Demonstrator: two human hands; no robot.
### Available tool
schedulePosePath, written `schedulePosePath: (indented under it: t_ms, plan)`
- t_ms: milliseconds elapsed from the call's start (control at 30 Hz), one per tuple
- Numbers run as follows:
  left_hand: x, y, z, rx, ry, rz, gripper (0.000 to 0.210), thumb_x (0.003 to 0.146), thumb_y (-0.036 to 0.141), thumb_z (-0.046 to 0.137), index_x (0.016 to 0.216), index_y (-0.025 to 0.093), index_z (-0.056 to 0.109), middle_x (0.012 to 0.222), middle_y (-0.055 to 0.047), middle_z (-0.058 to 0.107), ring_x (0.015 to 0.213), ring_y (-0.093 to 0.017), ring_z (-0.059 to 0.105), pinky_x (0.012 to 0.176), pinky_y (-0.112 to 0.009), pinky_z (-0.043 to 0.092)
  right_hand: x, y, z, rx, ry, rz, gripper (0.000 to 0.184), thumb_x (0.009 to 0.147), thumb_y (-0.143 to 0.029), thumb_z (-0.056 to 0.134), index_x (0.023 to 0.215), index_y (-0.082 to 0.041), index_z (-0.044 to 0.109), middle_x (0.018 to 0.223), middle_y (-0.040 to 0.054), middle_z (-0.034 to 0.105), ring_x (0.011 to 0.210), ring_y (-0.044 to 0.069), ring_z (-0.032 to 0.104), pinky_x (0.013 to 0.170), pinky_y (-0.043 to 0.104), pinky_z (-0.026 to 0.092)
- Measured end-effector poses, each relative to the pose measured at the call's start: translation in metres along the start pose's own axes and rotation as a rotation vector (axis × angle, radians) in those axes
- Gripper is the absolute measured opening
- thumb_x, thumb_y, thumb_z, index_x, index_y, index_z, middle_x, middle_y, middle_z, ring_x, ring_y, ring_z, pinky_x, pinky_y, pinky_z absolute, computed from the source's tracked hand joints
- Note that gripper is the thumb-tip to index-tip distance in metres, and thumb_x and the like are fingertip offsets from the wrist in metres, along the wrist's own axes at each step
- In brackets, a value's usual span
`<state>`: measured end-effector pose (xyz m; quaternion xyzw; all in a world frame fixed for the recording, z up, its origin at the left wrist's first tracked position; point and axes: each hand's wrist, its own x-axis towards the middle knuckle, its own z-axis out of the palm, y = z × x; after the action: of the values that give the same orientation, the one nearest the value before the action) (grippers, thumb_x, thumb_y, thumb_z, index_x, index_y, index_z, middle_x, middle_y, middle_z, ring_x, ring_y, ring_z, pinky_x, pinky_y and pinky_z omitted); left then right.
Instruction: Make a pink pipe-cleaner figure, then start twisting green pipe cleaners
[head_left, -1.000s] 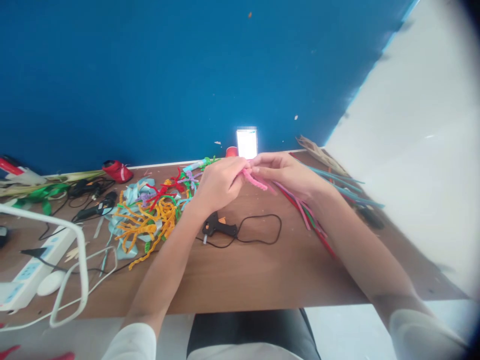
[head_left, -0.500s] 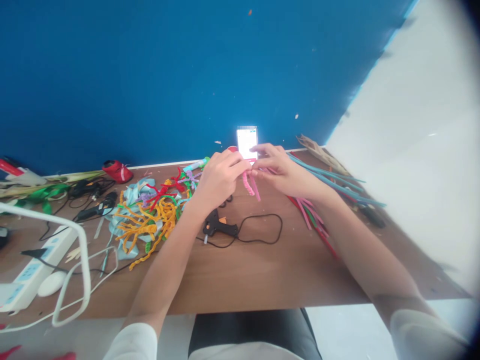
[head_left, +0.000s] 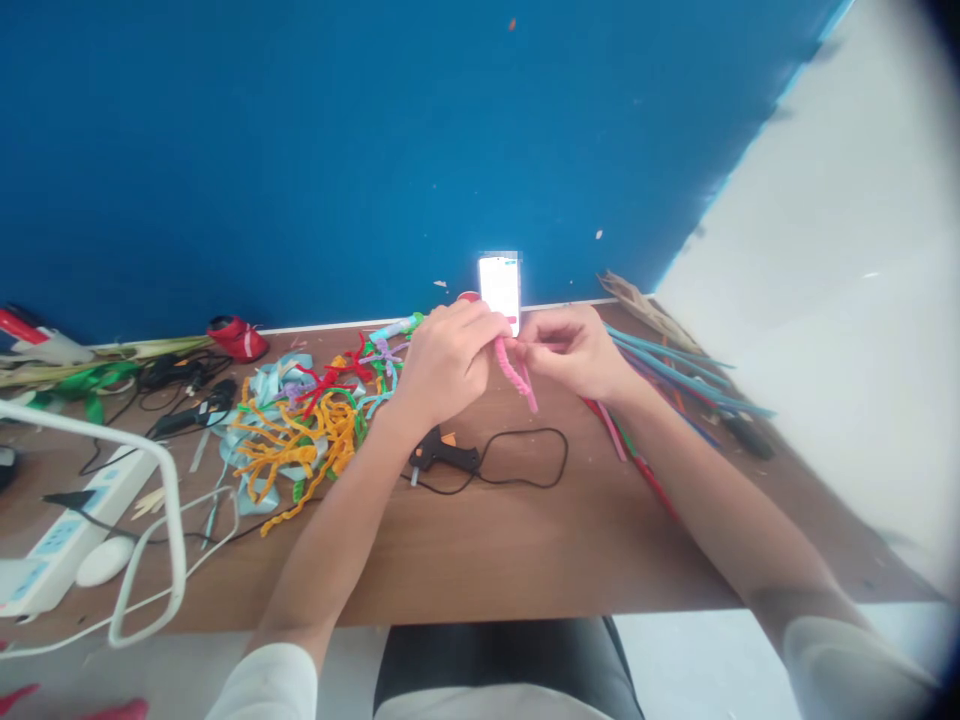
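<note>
A pink pipe cleaner [head_left: 512, 370], twisted along part of its length, hangs between my two hands with its loose ends pointing down. My left hand [head_left: 454, 360] pinches it near the top, thumb and fingers closed. Close beside it, my right hand [head_left: 574, 350] is closed too, its thumb and forefinger pinching the same pink strand. Directly behind the hands a lit phone [head_left: 500, 288] leans upright at the wall; the left fingers cover its lower corner. Below the hands a black glue gun [head_left: 444, 454] lies on the brown table [head_left: 495, 560], its cord looped rightward.
Orange pipe cleaners [head_left: 300, 445] and light-blue ribbon are heaped at left. A white power strip [head_left: 82, 520] and a white bent frame [head_left: 176, 530] stand at the near left. Blue pipe cleaners [head_left: 682, 372] lie at right. A blue wall [head_left: 337, 150] rises behind.
My right fingers, spread in front of the phone before, have drawn together into a pinch on the pink pipe cleaner. The pipe cleaner's hanging ends have shifted slightly right and down.
</note>
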<state>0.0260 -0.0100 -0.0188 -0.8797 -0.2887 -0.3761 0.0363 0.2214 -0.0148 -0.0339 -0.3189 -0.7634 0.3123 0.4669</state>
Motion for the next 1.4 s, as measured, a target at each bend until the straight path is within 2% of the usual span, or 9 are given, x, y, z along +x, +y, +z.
schedulePosePath:
  t_ms: [200, 300, 433, 500, 633, 833, 1067, 1267, 1400]
  plan:
    - [0.000, 0.006, 0.018, -0.397, -0.028, -0.457, 0.021, 0.089, 0.018, 0.057, 0.069, 0.019, 0.051, 0.060, 0.004, 0.043, 0.057, -0.011, 0.037, 0.055, -0.028, 0.027, -0.003, 0.011, 0.005, -0.776, 0.120, -0.396, 0.032, 0.093, -0.030, 0.056, 0.062, -0.022, 0.054, 0.054, -0.0013, 0.047, 0.057, 0.014, 0.032, 0.057, 0.034, 0.023]
    - [0.000, 0.006, 0.023, -0.600, 0.022, -0.521, 0.028, 0.093, 0.029, 0.057, 0.069, 0.019, 0.046, 0.063, 0.004, 0.040, 0.058, -0.010, 0.036, 0.053, -0.026, 0.028, -0.002, 0.014, 0.005, -0.861, 0.126, -0.409, 0.035, 0.096, -0.029, 0.054, 0.062, -0.022, 0.053, 0.054, -0.0005, 0.046, 0.059, 0.015, 0.034, 0.058, 0.035, 0.024]
    - [0.001, 0.004, 0.010, -0.492, 0.060, -0.440, 0.020, 0.095, 0.027, 0.057, 0.077, 0.019, 0.055, 0.065, 0.003, 0.048, 0.058, -0.010, 0.038, 0.052, -0.026, 0.028, 0.002, 0.004, 0.002, -0.398, 0.158, -0.140, 0.037, 0.098, -0.042, 0.052, 0.070, -0.020, 0.061, 0.062, 0.0004, 0.056, 0.062, 0.013, 0.046, 0.061, 0.031, 0.035]
    - [0.001, 0.002, 0.001, -0.396, 0.023, -0.321, 0.014, 0.095, 0.024, 0.056, 0.082, 0.019, 0.058, 0.069, 0.002, 0.056, 0.059, -0.010, 0.043, 0.055, -0.027, 0.032, 0.004, -0.001, -0.002, 0.031, -0.034, 0.132, 0.046, 0.103, -0.048, 0.040, 0.079, -0.019, 0.066, 0.066, 0.0013, 0.063, 0.060, 0.012, 0.052, 0.056, 0.027, 0.040]
    - [0.001, -0.005, -0.007, -0.170, -0.060, -0.053, 0.014, 0.094, 0.010, 0.053, 0.090, 0.020, 0.062, 0.081, -0.001, 0.063, 0.076, -0.014, 0.053, 0.070, -0.029, 0.041, 0.006, -0.003, -0.008, 0.510, -0.290, 0.518, 0.031, 0.096, -0.047, 0.058, 0.091, -0.017, 0.067, 0.071, 0.0036, 0.073, 0.048, 0.010, 0.059, 0.038, 0.021, 0.034]
    - [0.000, -0.012, -0.007, -0.016, -0.077, 0.106, 0.019, 0.091, 0.005, 0.051, 0.094, 0.021, 0.062, 0.093, -0.005, 0.066, 0.088, -0.019, 0.056, 0.077, -0.032, 0.043, 0.004, 0.002, -0.008, 0.680, -0.363, 0.469, 0.024, 0.092, -0.041, 0.067, 0.091, -0.017, 0.065, 0.070, 0.0002, 0.073, 0.044, 0.006, 0.056, 0.035, 0.017, 0.029]
    - [-0.001, -0.004, 0.002, -0.161, -0.003, -0.142, 0.014, 0.090, 0.012, 0.054, 0.079, 0.020, 0.057, 0.074, 0.000, 0.057, 0.065, -0.013, 0.047, 0.059, -0.030, 0.034, 0.002, -0.005, -0.001, 0.322, -0.164, 0.240, 0.027, 0.089, -0.043, 0.070, 0.084, -0.017, 0.065, 0.073, 0.0018, 0.071, 0.055, 0.010, 0.060, 0.050, 0.023, 0.040]
    - [0.000, 0.006, 0.018, -0.605, 0.096, -0.497, 0.030, 0.095, 0.040, 0.056, 0.074, 0.021, 0.049, 0.058, 0.005, 0.036, 0.051, -0.009, 0.031, 0.049, -0.026, 0.025, -0.007, 0.004, 0.010, -0.730, 0.210, -0.209, 0.026, 0.097, -0.027, 0.051, 0.079, -0.021, 0.069, 0.060, 0.0021, 0.061, 0.058, 0.014, 0.049, 0.060, 0.034, 0.030]
    - [0.001, 0.008, 0.022, -0.913, -0.008, -0.723, 0.026, 0.096, 0.041, 0.054, 0.079, 0.022, 0.049, 0.056, 0.008, 0.028, 0.044, -0.007, 0.018, 0.043, -0.026, 0.018, -0.010, 0.012, 0.014, -0.869, 0.204, -0.321, 0.025, 0.101, -0.028, 0.047, 0.099, -0.024, 0.072, 0.075, 0.0053, 0.070, 0.065, 0.016, 0.054, 0.062, 0.036, 0.031]
